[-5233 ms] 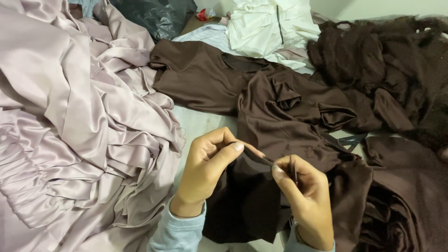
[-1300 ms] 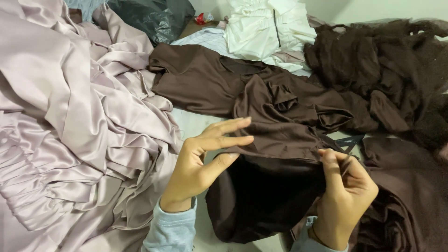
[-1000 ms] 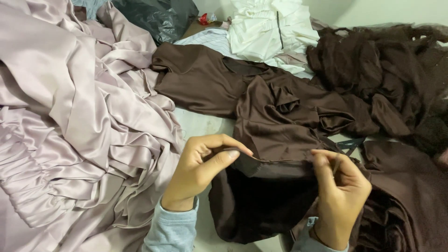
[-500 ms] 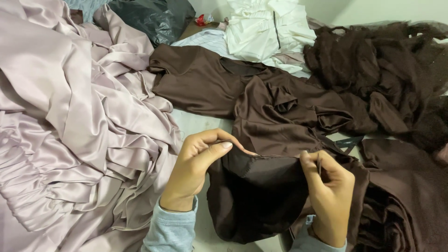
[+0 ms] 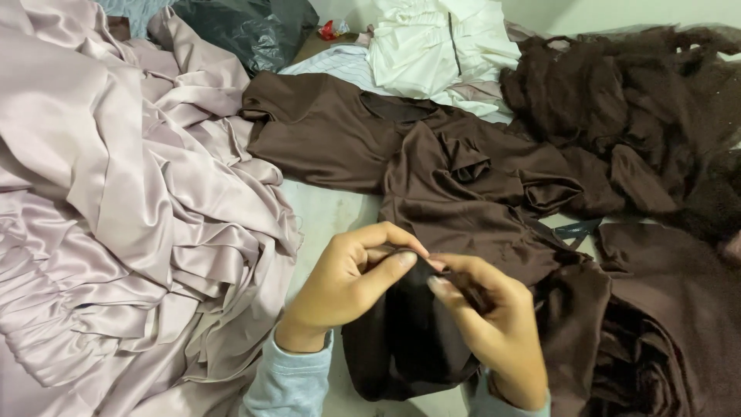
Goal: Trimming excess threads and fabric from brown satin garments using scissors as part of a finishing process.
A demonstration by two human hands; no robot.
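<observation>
My left hand and my right hand meet low in the middle of the head view, fingertips almost touching. Both pinch the top edge of a dark brown piece of cloth that hangs down between them. The piece joins a larger brown garment spread across the surface behind my hands. Pale blue sleeves cover both my wrists.
A big heap of pale mauve satin fabric fills the left side. Brown net-like fabric is piled at the right. White cloth and a dark plastic bag lie at the back. A strip of pale table shows between the piles.
My hands had pulled the brown cloth's edge wide apart. They have since come together, the right hand sliding left along the edge until the fingertips nearly meet.
</observation>
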